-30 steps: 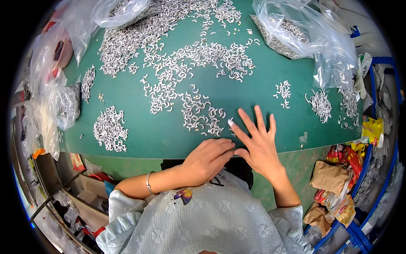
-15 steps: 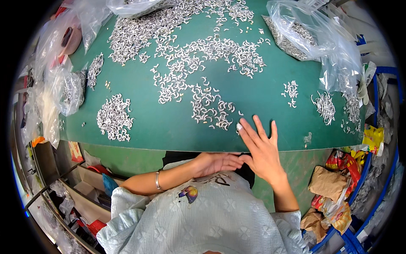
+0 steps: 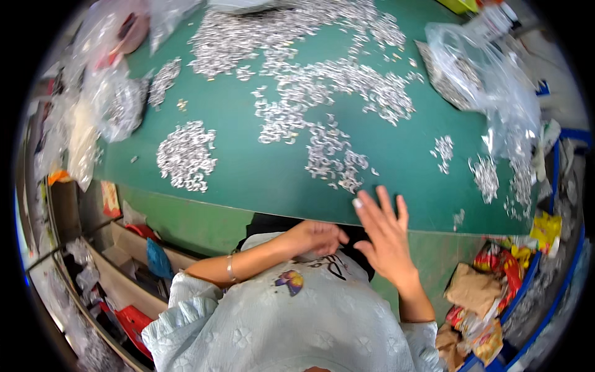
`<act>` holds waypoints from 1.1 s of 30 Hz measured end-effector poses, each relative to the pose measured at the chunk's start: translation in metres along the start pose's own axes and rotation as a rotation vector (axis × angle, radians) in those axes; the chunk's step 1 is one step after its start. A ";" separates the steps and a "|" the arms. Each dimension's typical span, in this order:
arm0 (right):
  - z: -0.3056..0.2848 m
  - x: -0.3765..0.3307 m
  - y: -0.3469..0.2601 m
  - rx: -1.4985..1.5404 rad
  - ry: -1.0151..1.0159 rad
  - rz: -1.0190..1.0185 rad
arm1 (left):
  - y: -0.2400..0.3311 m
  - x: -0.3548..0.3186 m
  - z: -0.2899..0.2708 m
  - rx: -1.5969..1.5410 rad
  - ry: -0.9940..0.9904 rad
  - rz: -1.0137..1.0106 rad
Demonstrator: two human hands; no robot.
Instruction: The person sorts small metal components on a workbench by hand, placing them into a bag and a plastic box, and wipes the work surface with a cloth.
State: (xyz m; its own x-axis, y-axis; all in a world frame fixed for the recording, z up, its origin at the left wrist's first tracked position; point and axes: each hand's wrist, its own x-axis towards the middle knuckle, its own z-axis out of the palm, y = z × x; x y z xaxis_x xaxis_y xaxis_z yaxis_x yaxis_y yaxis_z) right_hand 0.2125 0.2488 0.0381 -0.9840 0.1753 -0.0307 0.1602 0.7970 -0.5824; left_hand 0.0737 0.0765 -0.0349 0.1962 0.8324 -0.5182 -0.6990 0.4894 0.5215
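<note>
My right hand point(image 3: 385, 239) is at the table's near edge, its fingers spread and stretched over the green tabletop point(image 3: 260, 186). Something white covers or touches the tip of one of its fingers. Just beyond those fingertips lies a loose group of small curved silvery pieces point(image 3: 328, 152). My left hand point(image 3: 319, 237), with a bracelet point(image 3: 230, 268) at the wrist, is curled in front of my body, below the table edge. Whether anything is inside its bent fingers is hidden. A rounded pile of the same curved pieces point(image 3: 186, 156) sits on the left of the table.
A large spread of the pieces point(image 3: 248, 37) covers the far side. A clear plastic bag point(image 3: 458, 71) with pieces in it lies at the right, near smaller heaps point(image 3: 485, 180). More plastic bags point(image 3: 118, 105) line the left edge. Packages point(image 3: 474, 288) lie below at the right.
The view has shifted and turned a little, with some blur. My left hand has drawn away from my right thumb and its fingers have curled in. My right hand stays spread at the edge.
</note>
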 end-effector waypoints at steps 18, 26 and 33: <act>0.001 0.019 -0.006 -0.126 0.137 0.141 | 0.097 -0.113 -0.085 0.560 1.225 1.000; 0.005 0.026 -0.011 -0.202 0.040 0.093 | 0.081 -0.066 -0.025 1.168 0.993 1.056; 0.005 0.013 0.008 -0.195 0.098 0.173 | 0.070 -0.012 0.013 1.428 0.795 0.946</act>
State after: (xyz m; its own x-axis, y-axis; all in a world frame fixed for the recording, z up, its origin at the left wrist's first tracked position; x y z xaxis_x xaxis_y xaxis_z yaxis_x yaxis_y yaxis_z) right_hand 0.2008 0.2543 0.0294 -0.9300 0.3663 -0.0318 0.3466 0.8447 -0.4078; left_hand 0.0313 0.1048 0.0168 -0.4717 0.8274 0.3048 0.7288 0.1713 0.6629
